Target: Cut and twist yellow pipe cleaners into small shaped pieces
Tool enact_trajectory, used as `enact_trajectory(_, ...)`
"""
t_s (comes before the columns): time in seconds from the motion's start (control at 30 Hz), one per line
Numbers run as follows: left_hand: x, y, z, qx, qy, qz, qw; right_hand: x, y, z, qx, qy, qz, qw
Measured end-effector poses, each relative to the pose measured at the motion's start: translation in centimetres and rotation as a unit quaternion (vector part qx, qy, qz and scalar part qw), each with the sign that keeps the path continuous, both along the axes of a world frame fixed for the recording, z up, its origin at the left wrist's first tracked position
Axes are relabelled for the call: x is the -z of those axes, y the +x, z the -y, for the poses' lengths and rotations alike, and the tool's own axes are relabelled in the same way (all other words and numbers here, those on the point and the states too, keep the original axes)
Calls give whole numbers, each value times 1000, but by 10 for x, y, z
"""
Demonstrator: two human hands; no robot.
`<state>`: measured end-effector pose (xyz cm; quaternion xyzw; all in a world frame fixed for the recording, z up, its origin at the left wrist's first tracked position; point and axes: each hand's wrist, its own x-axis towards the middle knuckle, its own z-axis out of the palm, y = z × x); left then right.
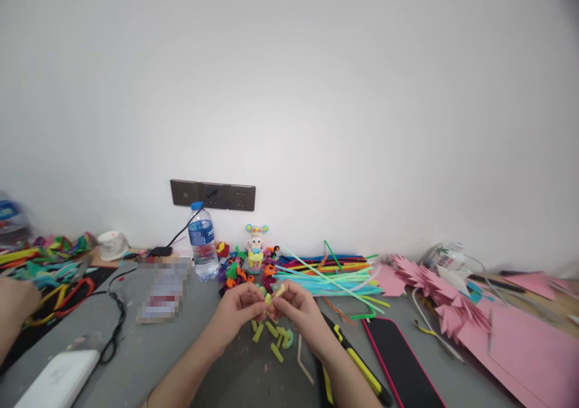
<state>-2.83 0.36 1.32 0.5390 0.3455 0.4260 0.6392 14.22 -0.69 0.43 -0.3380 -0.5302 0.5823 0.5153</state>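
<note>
My left hand (237,310) and my right hand (297,307) meet above the grey mat (226,381), fingertips pinched together. Between them is a small pale yellow-green fuzzy pipe cleaner piece (277,293), held by both hands; its exact shape is partly hidden by the fingers. Just below lie several short yellow-green pipe cleaner pieces (277,352), some looking folded or coiled. A thin pale bent strip (304,360) rests beside my right wrist. Behind my hands is a heap of colourful fuzzy figures (235,267), next to a small toy figure (256,254).
Long pipe cleaners (335,280) lie behind my right hand. A yellow-black cutter (362,369) and a phone (402,363) are at right, near pink paper (534,351). Leftward stand a water bottle (203,245), a white power bank (58,379) and another person's hand (15,308).
</note>
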Motion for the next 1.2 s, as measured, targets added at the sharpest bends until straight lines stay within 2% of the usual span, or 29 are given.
enact_trajectory(0.2,3,1,4,50,-98,45,993,-7,2,1,6,17,-8,1000)
enact_trajectory(0.43,6,-3,4,88,-141,45,985,-8,3,1,4,13,-6,1000)
enact_trajectory(0.53,6,-2,3,87,-105,30,990,-4,3,0,12,14,-9,1000)
enact_trajectory(0.73,4,3,3,37,-15,-52,998,2,0,-3,35,20,-11,999)
enact_trajectory(0.87,3,3,3,25,-3,-58,998,0,-1,-1,22,-14,-15,1000)
enact_trajectory(1.07,2,3,3,33,6,-43,999,1,0,1,-19,-95,-105,990)
enact_trajectory(1.2,-2,2,4,50,16,-67,996,2,2,1,-24,-89,-91,992)
